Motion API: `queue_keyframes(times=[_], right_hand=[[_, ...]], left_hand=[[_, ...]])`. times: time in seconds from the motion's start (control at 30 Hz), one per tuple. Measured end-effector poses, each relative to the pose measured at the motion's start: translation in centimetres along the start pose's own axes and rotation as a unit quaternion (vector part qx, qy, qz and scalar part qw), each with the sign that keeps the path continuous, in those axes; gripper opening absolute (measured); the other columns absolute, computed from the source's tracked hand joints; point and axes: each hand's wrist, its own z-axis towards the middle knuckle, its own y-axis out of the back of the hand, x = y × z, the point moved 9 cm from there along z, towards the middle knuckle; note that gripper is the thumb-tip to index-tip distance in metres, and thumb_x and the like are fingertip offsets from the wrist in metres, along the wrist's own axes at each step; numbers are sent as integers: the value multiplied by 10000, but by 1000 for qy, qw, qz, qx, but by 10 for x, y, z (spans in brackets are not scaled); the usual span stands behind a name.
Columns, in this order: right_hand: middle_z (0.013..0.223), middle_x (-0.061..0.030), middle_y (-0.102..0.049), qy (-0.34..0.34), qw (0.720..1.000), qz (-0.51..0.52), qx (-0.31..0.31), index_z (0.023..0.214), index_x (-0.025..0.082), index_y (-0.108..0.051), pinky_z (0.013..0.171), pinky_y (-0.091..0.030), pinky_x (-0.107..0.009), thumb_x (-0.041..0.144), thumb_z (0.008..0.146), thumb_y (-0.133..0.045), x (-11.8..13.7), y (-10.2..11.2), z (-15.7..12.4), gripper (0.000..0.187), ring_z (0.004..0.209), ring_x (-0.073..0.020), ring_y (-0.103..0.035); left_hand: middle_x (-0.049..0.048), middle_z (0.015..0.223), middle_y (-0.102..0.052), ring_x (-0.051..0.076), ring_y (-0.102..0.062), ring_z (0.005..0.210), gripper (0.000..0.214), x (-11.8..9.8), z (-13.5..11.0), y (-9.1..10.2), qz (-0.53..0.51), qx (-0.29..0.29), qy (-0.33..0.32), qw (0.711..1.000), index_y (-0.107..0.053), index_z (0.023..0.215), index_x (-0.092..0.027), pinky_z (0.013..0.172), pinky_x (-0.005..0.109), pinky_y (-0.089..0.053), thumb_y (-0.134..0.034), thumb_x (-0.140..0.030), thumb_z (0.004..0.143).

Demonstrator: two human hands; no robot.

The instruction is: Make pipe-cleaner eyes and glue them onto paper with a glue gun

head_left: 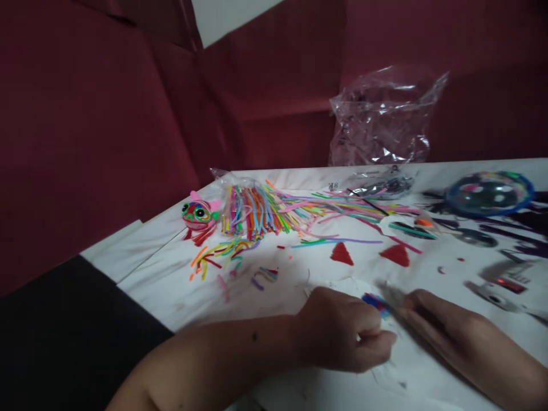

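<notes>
My left hand is closed in a loose fist low over the white table, fingertips pressed together; whatever they may hold is hidden. Just beyond its knuckles lies a small piece made of blue and red strips. My right hand comes in from the right, its fingers closed on a pale, blurred, narrow object whose kind I cannot make out. That object's tip is close to the blue and red piece; whether they touch is unclear. Two red fuzzy triangles, one on the left and one on the right, lie beyond my hands.
Bundled coloured pipe cleaners lie at the back, with loose ones to their right. A decorated animal-face ornament sits at far left. A clear plastic bag, a blue-rimmed transparent bowl and scissors are also around.
</notes>
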Motion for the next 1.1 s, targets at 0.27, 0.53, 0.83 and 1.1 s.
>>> queue_keyframes(times=[0.27,0.53,0.83,1.1], right_hand=[[510,5,-565,15,998,-56,23,695,278,-460,411,-427,-295,501,923,-343,3,-6,-4,340,415,-180,-568],[623,-13,-665,78,994,-72,34,781,257,-552,471,-492,-275,373,946,-353,19,-9,-2,284,538,-186,-659],[545,-7,-660,114,989,-91,-10,715,260,-570,399,-493,-262,425,920,-344,20,-8,-3,347,445,-188,-649],[620,-31,-693,101,992,-74,17,750,261,-604,461,-507,-299,421,907,-344,16,-15,-4,343,531,-217,-676]], left_hand=[[-53,405,-336,62,-344,393,452,-7,1,3,-21,-1,-32,999,-268,461,-193,409,210,-248,-485,-353,823],[-53,396,-351,59,-380,394,470,-9,-2,-5,13,7,-77,997,-286,432,-188,408,208,-248,-514,-348,810],[-46,455,-464,52,-469,475,470,14,-3,-20,117,111,28,987,-414,452,-171,449,184,-282,-554,-397,839],[-44,604,-590,62,-552,590,308,-1,23,1,144,117,22,982,-554,609,-164,534,168,-365,-576,-335,864]])
